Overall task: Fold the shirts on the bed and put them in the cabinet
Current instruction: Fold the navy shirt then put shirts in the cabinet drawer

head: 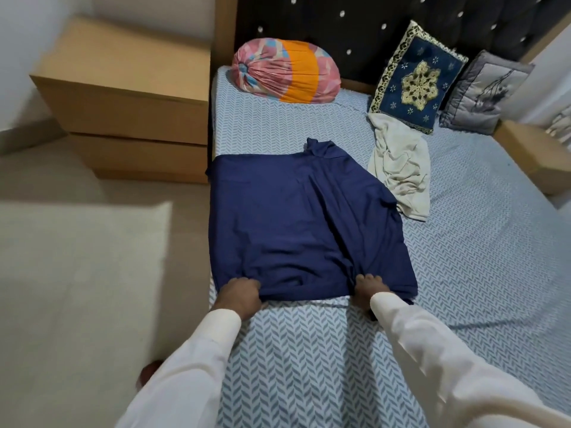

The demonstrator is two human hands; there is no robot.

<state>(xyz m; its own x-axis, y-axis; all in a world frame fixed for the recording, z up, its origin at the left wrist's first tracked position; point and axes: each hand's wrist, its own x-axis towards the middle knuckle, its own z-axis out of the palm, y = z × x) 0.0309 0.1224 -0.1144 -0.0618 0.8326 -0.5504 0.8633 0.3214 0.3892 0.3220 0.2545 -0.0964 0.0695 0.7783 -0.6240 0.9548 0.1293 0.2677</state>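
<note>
A navy blue shirt (296, 217) lies spread flat on the bed (463, 257), collar toward the headboard, its left side hanging slightly over the bed's edge. My left hand (239, 296) grips the shirt's near hem at the left. At the right of the same hem, my right hand (369, 291) grips the cloth, which bunches between the two hands. A crumpled cream shirt (401, 165) lies just beyond the navy shirt's right shoulder. No cabinet interior shows.
A wooden bedside cabinet (129, 100) with drawers stands left of the bed. At the headboard sit a pink and orange bolster (284, 72), a blue embroidered cushion (417, 78) and a grey cushion (485, 91). Tiled floor (77, 273) lies at left.
</note>
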